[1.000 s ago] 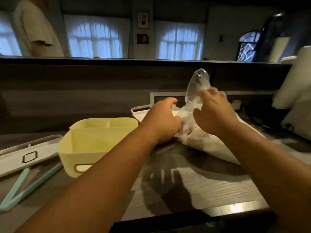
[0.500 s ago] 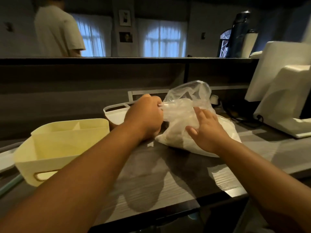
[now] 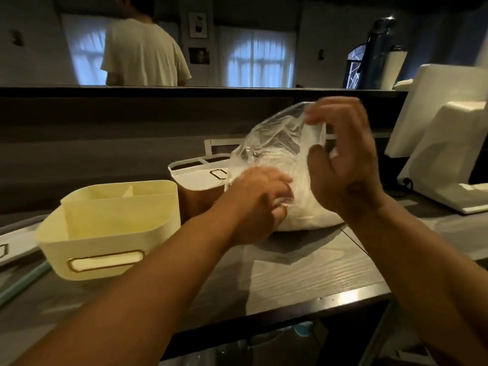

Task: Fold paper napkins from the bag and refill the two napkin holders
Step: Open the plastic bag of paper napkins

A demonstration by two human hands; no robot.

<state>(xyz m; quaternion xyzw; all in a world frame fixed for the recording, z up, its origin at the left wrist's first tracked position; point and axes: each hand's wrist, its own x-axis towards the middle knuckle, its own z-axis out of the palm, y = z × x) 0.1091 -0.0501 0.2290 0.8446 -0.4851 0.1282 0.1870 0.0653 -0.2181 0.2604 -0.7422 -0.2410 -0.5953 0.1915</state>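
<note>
- My right hand point(image 3: 340, 165) is raised above the counter and pinches the upper edge of the clear plastic bag point(image 3: 274, 143) between thumb and fingertips, lifting the mouth of it open.
- My left hand point(image 3: 257, 204) is lower, fingers curled into the plastic at the bag's left side, near its opening; I can't tell whether they touch anything inside.
- The bag rests on the grey wood-grain counter point(image 3: 290, 273), toward its back, with a white mass of paper napkins point(image 3: 309, 215) filling its bottom.
- A white napkin holder point(image 3: 198, 177) stands just left of the bag, touching or nearly touching it.
- A yellow napkin holder point(image 3: 111, 228) with inner dividers sits further left, nearer the counter's front edge.
- A white monitor point(image 3: 443, 143) stands at the counter's right edge.
- Beyond the raised ledge, a person in a pale T-shirt point(image 3: 144, 52) faces away.
</note>
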